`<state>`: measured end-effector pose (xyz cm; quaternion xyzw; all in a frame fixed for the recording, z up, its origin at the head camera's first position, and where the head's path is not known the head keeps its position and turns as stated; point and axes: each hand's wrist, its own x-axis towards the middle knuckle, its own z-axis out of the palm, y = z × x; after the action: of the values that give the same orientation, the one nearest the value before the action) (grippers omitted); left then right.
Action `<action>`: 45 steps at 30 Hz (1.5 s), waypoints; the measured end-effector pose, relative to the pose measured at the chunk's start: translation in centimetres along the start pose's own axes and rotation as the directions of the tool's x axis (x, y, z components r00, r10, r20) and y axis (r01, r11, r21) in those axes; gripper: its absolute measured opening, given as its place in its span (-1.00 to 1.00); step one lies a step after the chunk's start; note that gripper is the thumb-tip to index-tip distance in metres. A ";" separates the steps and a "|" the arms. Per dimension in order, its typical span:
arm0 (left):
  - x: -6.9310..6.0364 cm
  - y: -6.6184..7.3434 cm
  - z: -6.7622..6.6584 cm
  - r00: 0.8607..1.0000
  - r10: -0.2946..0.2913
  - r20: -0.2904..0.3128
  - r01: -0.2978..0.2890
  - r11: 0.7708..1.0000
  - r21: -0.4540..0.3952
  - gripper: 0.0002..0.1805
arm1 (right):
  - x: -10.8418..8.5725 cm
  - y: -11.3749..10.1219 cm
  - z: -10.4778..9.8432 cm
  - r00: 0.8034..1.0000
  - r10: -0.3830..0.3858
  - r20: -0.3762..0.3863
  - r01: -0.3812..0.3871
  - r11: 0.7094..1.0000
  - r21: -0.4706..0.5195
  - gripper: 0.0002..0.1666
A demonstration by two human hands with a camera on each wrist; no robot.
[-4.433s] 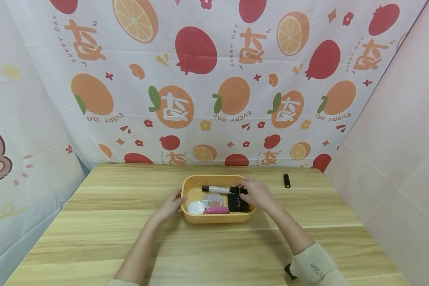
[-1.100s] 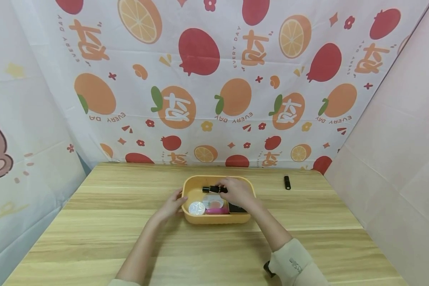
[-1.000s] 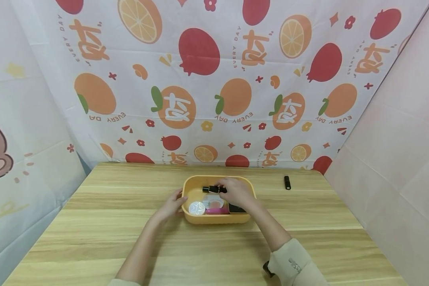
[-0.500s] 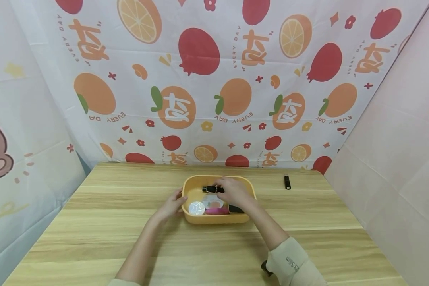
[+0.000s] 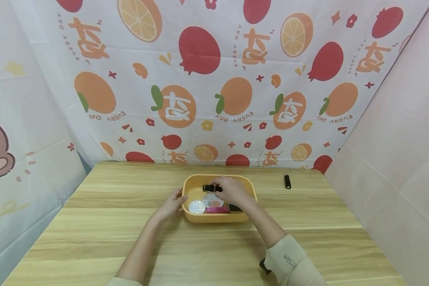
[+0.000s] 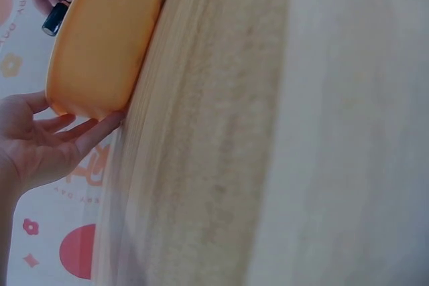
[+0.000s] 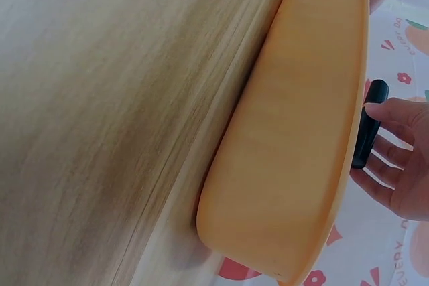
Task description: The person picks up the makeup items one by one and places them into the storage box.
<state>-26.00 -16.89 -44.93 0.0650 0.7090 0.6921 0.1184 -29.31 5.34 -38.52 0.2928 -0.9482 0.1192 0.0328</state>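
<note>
A yellow storage box (image 5: 218, 219) stands on the wooden table. My left hand (image 5: 171, 205) holds its left end, thumb over the rim and fingers against the outer wall. In the left wrist view those fingers (image 6: 57, 132) reach under the box's end. Over the back part of the box, my right hand (image 5: 231, 190) pinches a black lipstick tube (image 7: 369, 124) between thumb and fingers. Inside lie a round silvery compact (image 5: 197, 207), a clear round case (image 5: 213, 201), a pink tube (image 5: 217, 210) and a black case (image 5: 234, 208) partly hidden by the right hand.
A small black tube (image 5: 287, 182) stands apart on the table (image 5: 207, 254), right of the box. Fruit-printed cloth (image 5: 236, 59) hangs behind the table's back edge, with pale cloth at both sides.
From the box's right end, my right hand has moved left with the black lipstick tube, shifting slightly further left lately. The white tube seen earlier is now hidden. My left hand keeps its hold.
</note>
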 end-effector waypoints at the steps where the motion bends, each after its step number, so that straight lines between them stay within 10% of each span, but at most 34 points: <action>1: 0.0 0.0 0.0 1.000 0.001 0.004 -0.001 1.000 -0.001 -0.45 | 0.1 0.0 0.0 1.000 0.000 0.001 0.000 1.000 0.006 -0.65; 45: 0.2 0.0 0.0 1.000 0.010 -0.006 -0.010 1.000 -0.008 -0.46 | 2.4 0.1 1.4 0.996 0.034 0.087 -0.031 0.999 -0.033 -0.68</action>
<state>-26.17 -16.81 -44.95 0.0662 0.7061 0.6959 0.1133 -31.39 3.80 -39.54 0.2816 -0.9551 0.0916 -0.0063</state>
